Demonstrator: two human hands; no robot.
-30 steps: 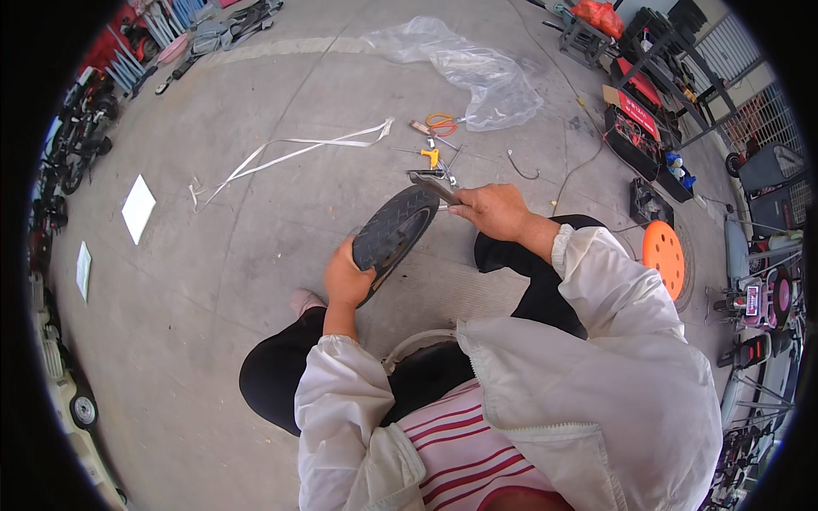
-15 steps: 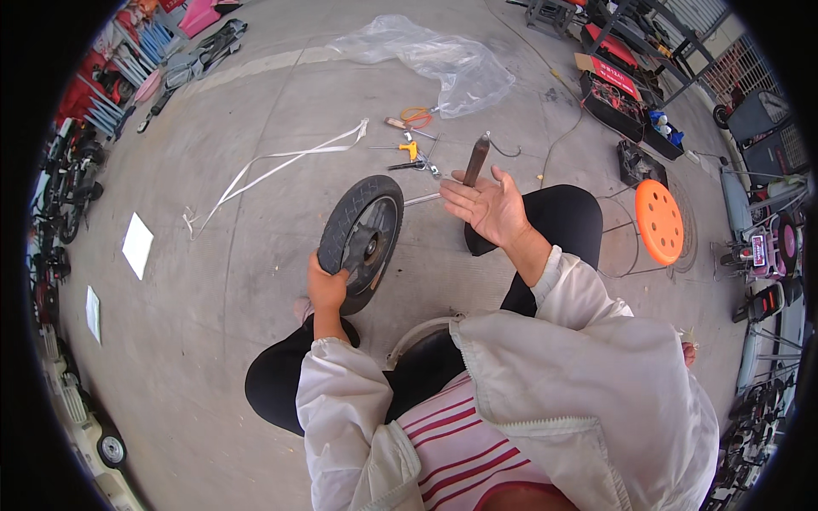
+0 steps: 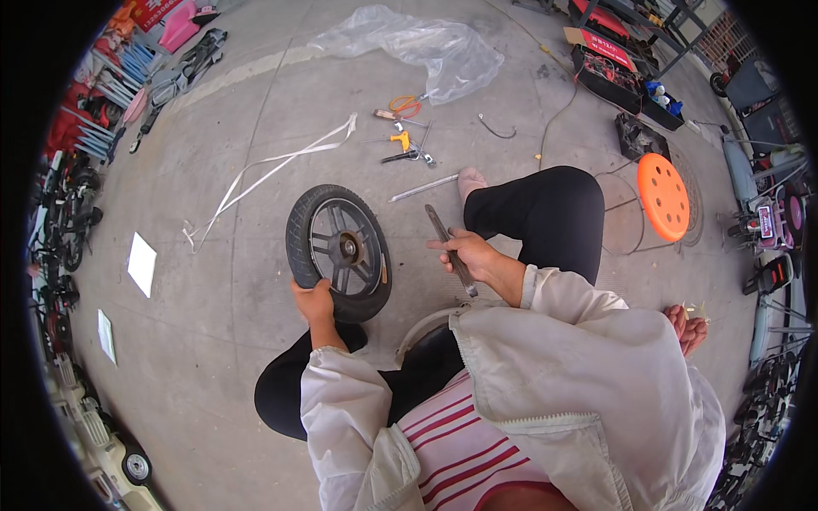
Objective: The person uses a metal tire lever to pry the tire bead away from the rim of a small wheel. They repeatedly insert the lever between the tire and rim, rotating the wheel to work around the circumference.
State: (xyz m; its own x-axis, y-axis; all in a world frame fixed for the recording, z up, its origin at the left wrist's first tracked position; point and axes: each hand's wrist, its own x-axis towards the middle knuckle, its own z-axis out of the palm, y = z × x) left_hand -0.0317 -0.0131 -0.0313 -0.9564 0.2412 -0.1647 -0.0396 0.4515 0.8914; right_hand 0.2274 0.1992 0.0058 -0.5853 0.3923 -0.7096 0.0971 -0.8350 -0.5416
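Wheel (image 3: 348,248) gripped by L hand (image 3: 313,300), flat bar (image 3: 438,223) held in R hand (image 3: 470,255); tyre (image 3: 299,230) prob being worked, careful bar aim needed nxt.

Wheel (image 3: 348,247) left of bar (image 3: 437,223); tools (image 3: 400,140) on floor (image 3: 213,332) beyond both; strap (image 3: 300,152) left of tools; plastic sheet (image 3: 426,47) farther back; stool (image 3: 664,197) right.

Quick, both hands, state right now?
Left hand: closed on the lower edge of the black-tyred wheel.
Right hand: closed around a flat metal bar.
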